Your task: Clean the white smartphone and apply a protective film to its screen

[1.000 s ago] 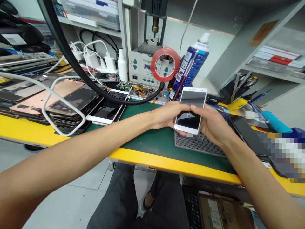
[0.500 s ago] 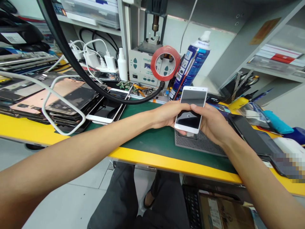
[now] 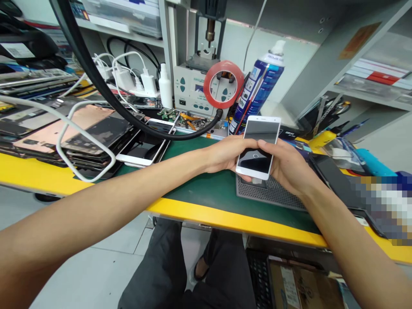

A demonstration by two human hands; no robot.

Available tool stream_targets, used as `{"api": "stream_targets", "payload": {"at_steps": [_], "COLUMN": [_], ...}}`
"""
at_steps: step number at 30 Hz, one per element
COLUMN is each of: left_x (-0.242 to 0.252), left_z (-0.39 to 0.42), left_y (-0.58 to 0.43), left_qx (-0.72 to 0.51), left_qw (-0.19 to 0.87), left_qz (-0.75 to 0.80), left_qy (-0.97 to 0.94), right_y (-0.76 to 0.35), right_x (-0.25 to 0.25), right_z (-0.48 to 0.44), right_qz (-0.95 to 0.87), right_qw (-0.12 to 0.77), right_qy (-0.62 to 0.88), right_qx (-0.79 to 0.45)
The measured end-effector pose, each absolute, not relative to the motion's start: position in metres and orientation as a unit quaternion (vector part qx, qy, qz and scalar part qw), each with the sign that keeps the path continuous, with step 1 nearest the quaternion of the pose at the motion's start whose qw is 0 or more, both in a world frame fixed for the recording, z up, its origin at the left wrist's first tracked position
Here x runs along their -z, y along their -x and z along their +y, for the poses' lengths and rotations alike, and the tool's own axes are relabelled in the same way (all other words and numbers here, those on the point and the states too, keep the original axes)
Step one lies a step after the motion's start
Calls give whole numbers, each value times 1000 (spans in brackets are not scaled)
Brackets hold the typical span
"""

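Observation:
A white smartphone (image 3: 256, 165) with a dark, reflective screen is held upright and tilted toward me, above the bench. My left hand (image 3: 227, 153) grips it from the left, its thumb lying across the screen and its fingers behind the phone. From the right, my right hand (image 3: 286, 165) is closed around the other edge, with its thumb on the glass near the left thumb. Below the phone lies a grey perforated mat (image 3: 280, 194) on the green work surface (image 3: 196, 193). The fingers behind the phone are mostly hidden.
A stack of phone parts (image 3: 90, 137) and another white phone (image 3: 141, 148) lie to the left. A black hose (image 3: 106, 98) arches over them. Behind stand a spray can (image 3: 259, 88), a red tape roll (image 3: 223, 84) and a control unit (image 3: 193, 88). Dark phones (image 3: 337, 178) lie at right.

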State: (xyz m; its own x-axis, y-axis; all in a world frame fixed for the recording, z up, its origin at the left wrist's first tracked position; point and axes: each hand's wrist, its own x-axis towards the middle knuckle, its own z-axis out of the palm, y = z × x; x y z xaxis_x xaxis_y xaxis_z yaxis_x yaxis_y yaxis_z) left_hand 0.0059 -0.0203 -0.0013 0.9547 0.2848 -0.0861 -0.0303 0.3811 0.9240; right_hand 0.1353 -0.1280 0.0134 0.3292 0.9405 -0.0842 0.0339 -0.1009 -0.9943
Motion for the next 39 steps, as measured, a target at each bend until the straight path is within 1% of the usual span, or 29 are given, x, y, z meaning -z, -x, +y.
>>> {"api": "stream_targets", "payload": {"at_steps": [20, 39], "left_x": [2, 5], "left_z": [-19, -18], "left_y": [-7, -9], "left_qx": [-94, -91], "left_qw": [823, 824], "left_qz": [93, 109], "left_qy": [-553, -548], "right_y": [-132, -137], "right_x": [-17, -11], "right_z": [-128, -127], "right_qz": [-410, -418], "right_qw": [552, 551], "right_qy": [596, 572], "right_qx": [-415, -442]}}
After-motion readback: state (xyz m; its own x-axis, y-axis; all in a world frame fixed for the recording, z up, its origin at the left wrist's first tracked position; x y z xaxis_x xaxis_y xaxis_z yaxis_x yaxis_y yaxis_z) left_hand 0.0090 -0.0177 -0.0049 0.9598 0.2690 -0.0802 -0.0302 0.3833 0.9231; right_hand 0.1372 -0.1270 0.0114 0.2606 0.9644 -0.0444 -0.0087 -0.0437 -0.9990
